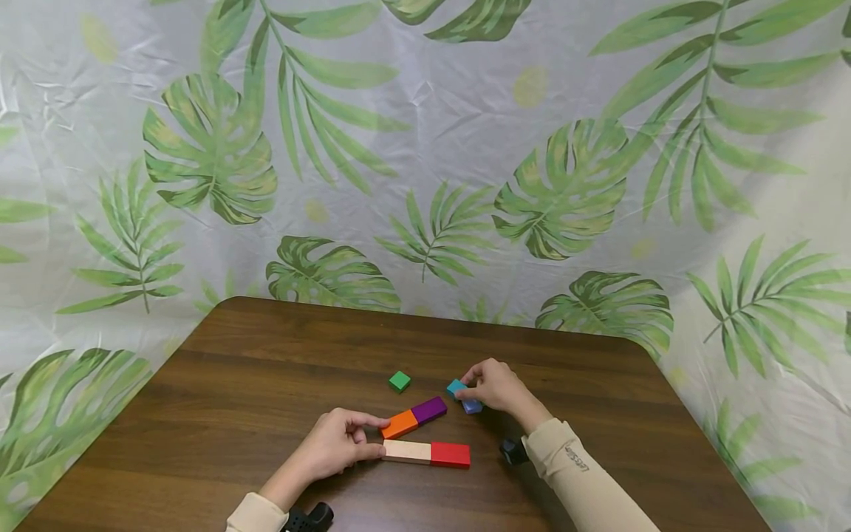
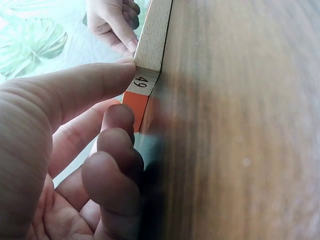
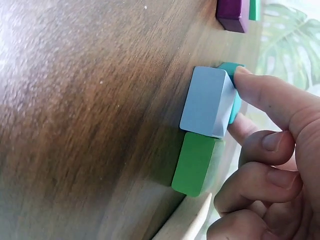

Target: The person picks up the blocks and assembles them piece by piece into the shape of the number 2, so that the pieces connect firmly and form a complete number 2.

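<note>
My left hand (image 1: 332, 443) has its forefinger against the left end of an orange block (image 1: 400, 425) and its thumb against the left end of a plain wooden block (image 1: 407, 451). In the left wrist view the thumb touches the wooden block (image 2: 154, 37), near the orange block (image 2: 134, 109). The right hand (image 1: 497, 386) pinches a teal block (image 1: 455, 387) between thumb and forefinger. Against it lies a light blue block (image 1: 472, 406). A green block (image 3: 194, 162) adjoins the light blue block (image 3: 204, 100) in the right wrist view; the right hand hides it in the head view.
A purple block (image 1: 429, 410) joins the orange one end to end, slanting up to the right. The red block (image 1: 450, 454) joins the wooden one. Another green block (image 1: 400, 382) lies farther back on the brown table (image 1: 299, 332), before a leaf-patterned cloth (image 1: 459, 148).
</note>
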